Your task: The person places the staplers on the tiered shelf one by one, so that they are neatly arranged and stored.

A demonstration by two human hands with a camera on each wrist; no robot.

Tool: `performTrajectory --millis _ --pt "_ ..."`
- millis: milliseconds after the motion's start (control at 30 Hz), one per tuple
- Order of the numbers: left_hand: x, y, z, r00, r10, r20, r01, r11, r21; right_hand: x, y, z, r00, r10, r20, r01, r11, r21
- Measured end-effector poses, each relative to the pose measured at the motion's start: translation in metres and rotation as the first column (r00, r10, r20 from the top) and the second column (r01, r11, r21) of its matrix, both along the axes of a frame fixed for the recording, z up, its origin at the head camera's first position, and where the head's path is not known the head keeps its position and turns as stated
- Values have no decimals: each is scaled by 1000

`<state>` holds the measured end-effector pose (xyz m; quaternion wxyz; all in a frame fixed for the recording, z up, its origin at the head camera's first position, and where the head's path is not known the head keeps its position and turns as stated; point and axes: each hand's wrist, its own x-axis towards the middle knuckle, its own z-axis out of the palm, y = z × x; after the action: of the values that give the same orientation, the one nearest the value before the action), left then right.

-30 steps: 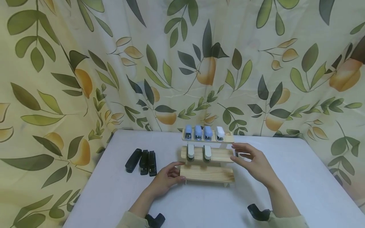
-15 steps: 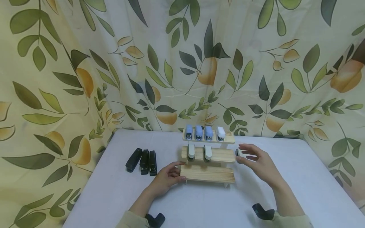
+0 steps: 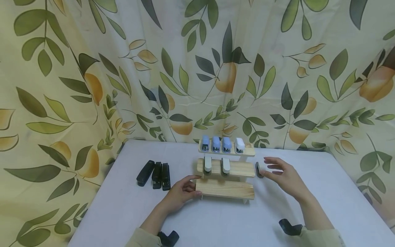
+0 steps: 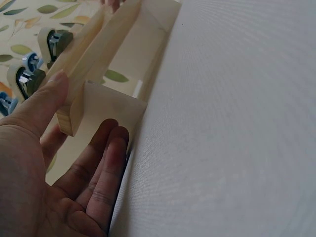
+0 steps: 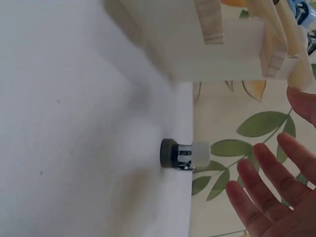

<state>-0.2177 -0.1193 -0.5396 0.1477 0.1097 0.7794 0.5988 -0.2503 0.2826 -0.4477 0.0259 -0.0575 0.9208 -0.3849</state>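
A three-tier wooden rack point(image 3: 224, 188) stands mid-table. Its top tier bears several blue staplers point(image 3: 216, 144) and a white one point(image 3: 239, 145); two pale staplers point(image 3: 226, 166) lie on the middle tier. My left hand point(image 3: 180, 195) grips the left end of the bottom tier, thumb on the wood in the left wrist view point(image 4: 59, 108). My right hand point(image 3: 287, 178) is off the rack's right side, fingers spread and holding nothing in the right wrist view point(image 5: 276, 192). Beside it a white-topped stapler point(image 5: 185, 155) stands on the table.
Several black staplers point(image 3: 156, 175) lie side by side on the white table point(image 3: 228, 223), left of the rack. A leaf-and-fruit patterned curtain point(image 3: 191, 68) hangs behind the table and along its left side.
My right hand has moved rightward away from the rack's side, and the stapler beside it has come into fuller view. My left hand has kept its place on the rack.
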Motion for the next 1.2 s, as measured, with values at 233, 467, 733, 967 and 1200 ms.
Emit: performTrajectory --millis 233,467,733,967,1200 --pt "0 0 0 1000 -5 3 5 1000 11 -6 4 -6 998 -4 66 2 1000 17" --pt "-1 0 -1 1000 -7 5 7 1000 14 -10 9 -15 993 8 121 -10 1000 17" --pt "-2 -1 -1 1000 -1 2 1 1000 5 -17 14 -24 982 5 186 -10 1000 27" --pt "-1 -1 2 1000 -1 3 1 1000 5 -23 16 -31 978 6 209 -11 1000 22" --pt "-2 0 1 1000 1 -1 -1 1000 -6 -28 19 -36 977 11 211 -20 999 41"
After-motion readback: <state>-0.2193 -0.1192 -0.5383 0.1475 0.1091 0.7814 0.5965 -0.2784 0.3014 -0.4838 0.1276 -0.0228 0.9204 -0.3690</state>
